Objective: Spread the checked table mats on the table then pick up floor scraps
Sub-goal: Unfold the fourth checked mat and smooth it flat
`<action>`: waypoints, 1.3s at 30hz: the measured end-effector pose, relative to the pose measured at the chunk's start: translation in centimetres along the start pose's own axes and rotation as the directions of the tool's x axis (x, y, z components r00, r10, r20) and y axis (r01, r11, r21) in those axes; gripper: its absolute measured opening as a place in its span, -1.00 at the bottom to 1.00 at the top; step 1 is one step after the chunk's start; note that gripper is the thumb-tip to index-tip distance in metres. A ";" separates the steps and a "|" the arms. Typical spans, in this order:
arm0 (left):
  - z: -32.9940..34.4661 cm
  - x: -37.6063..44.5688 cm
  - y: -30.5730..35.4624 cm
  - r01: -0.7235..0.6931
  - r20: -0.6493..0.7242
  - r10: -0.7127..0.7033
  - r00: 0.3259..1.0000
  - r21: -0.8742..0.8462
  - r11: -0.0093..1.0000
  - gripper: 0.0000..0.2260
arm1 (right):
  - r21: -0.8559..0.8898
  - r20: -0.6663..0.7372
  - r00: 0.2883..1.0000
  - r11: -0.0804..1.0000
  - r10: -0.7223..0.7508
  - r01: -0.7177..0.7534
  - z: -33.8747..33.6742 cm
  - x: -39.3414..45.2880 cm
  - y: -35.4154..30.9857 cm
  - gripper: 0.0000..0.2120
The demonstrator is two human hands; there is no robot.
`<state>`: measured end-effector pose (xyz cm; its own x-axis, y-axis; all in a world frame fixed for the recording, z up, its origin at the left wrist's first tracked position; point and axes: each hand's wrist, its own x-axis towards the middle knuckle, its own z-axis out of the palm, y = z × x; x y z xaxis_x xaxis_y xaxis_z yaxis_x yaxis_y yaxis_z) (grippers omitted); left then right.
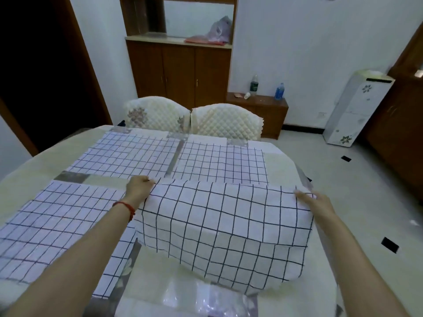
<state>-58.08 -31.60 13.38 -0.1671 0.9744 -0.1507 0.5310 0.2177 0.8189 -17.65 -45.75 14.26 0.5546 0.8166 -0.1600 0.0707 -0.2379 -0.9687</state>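
Hands, left [137,188] and right [318,202], pinch fourth mat [224,227] with closed fingers above three laid mats [123,154].

Dim, bluish indoor light; soft and slightly blurred throughout; glare on the table [206,300] cover's plastic; strong wide-angle bending at edges.

Four checked mats: upper left [123,154], upper right [222,163], lower left [57,225], and one held at centre [224,229]. Two quilted chairs [158,115] [226,121]. Two bottles [254,84] [279,91]. Two dark floor scraps [346,158] [389,244].
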 end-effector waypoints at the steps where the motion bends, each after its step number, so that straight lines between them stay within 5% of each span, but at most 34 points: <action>1: 0.5 0.2 -1.1 0.041 -0.004 -0.041 0.999 -0.002 0.999 -0.78 | 0.059 0.000 0.997 0.996 0.073 -0.073 0.3 0.4 0.7 -0.94; 3: 1.5 0.5 -3.2 0.094 -0.014 -0.094 0.995 0.006 0.996 -0.83 | 0.101 0.016 0.972 0.967 0.235 -0.235 0.7 1.5 3.2 -0.76; 6: 3.2 1.2 -6.1 0.153 -0.045 -0.152 0.987 0.015 0.988 -0.65 | 0.019 0.093 0.910 0.913 0.405 -0.408 1.0 1.7 7.8 -0.48; 8: 3.9 1.2 -6.9 0.173 -0.043 -0.172 0.984 0.030 0.984 -0.75 | -0.070 0.086 0.874 0.878 0.479 -0.474 1.4 0.7 9.9 -0.42; 12: 5.3 1.4 -8.5 0.135 -0.024 -0.134 0.991 0.011 0.991 -0.73 | -0.202 0.062 0.868 0.858 0.493 -0.473 1.8 -0.7 13.1 -0.70; 22: 7.1 1.6 -9.6 0.156 0.097 -0.188 0.977 0.267 0.951 -0.70 | -0.295 -0.159 0.923 0.875 0.351 -0.384 2.8 -1.1 14.5 -0.54; 25: 7.3 2.4 -8.8 0.116 0.086 -0.135 0.987 0.202 0.973 -0.68 | -0.207 -0.187 0.925 0.907 0.331 -0.367 3.2 -0.4 14.0 -0.59; 29: 7.2 4.0 -8.4 0.134 0.057 -0.136 0.989 0.041 0.990 -0.62 | 0.017 -0.130 0.917 0.925 0.377 -0.378 2.9 0.1 13.6 -0.60; 32: 7.3 4.5 -9.1 0.165 0.125 -0.178 0.976 0.104 0.981 -0.55 | 0.068 -0.069 0.891 0.893 0.448 -0.444 2.3 -0.5 14.5 -0.58; 36: 7.1 3.7 -10.9 0.205 0.164 -0.235 0.958 0.182 0.962 -0.57 | -0.028 0.007 0.887 0.887 0.462 -0.461 1.4 -2.1 15.8 -0.87; 39: 7.0 2.7 -12.2 0.246 0.157 -0.276 0.948 0.188 0.951 -0.83 | -0.157 -0.008 0.900 0.889 0.435 -0.431 1.2 -2.9 16.4 -0.94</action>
<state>-59.22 -31.27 -0.86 -0.1748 0.8726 -0.4561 0.6199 0.4574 0.6375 -19.05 -51.36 -1.39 0.5365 0.6277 -0.5641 -0.0460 -0.6457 -0.7622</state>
